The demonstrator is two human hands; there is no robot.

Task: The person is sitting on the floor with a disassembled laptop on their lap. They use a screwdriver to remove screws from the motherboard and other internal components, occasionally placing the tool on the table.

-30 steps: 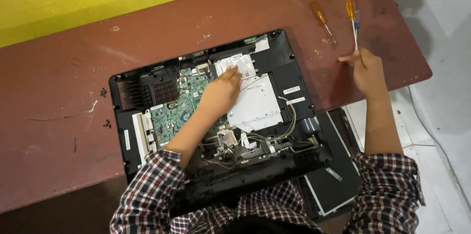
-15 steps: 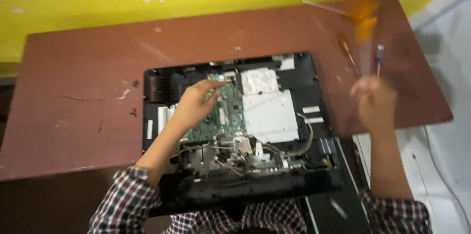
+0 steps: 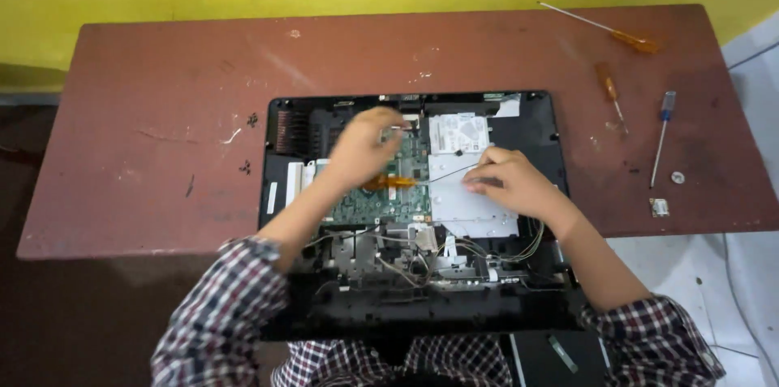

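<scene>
An opened black all-in-one computer (image 3: 535, 123) lies back-up on the brown table (image 3: 162, 111). Its green circuit board (image 3: 381, 204), silver metal shield (image 3: 475, 208) and hard drive (image 3: 458, 134) are exposed. An orange-handled screwdriver (image 3: 393, 182) lies level over the board between my hands. My left hand (image 3: 365, 148) closes on its handle end. My right hand (image 3: 507, 182) pinches the thin shaft over the silver shield. My checked sleeves frame the bottom of the view.
Three more screwdrivers lie on the table at the right: a long orange one (image 3: 633, 40), a short orange one (image 3: 608, 83) and a blue one (image 3: 664, 111). A small washer (image 3: 677, 178) and a metal bit (image 3: 659, 207) sit near the table's right front edge. A yellow wall runs behind.
My right hand has come from the screwdrivers at the table's right to the computer, bringing an orange-handled screwdriver. My left hand has stayed over the circuit board and now grips the handle.
</scene>
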